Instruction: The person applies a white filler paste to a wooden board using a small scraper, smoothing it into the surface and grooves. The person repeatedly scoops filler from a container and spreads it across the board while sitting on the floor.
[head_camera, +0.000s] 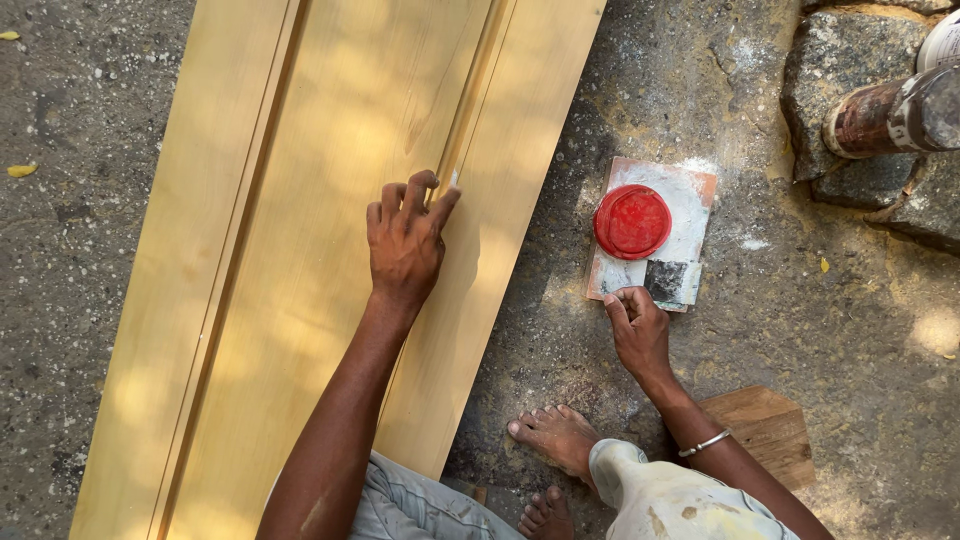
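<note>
Left hand (405, 240): yours, fingers curled, pressing white filler into the wooden panel (300, 250) groove at 12 o'clock. Right hand (638, 325): pinching the smeared board (690, 200) at 3 o'clock. Panel likely stiff, heavy; grip its long edges.

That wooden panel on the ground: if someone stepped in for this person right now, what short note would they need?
Left hand: fingers pressed at the right groove of the yellow wooden panel, a white dab at the fingertips.
Right hand: at the lower edge of the small white-smeared board on the ground, which carries a red lid and a dark scrap.
Done: cannot tell how much of the groove is treated.
Left: the left groove shows no white.
</note>
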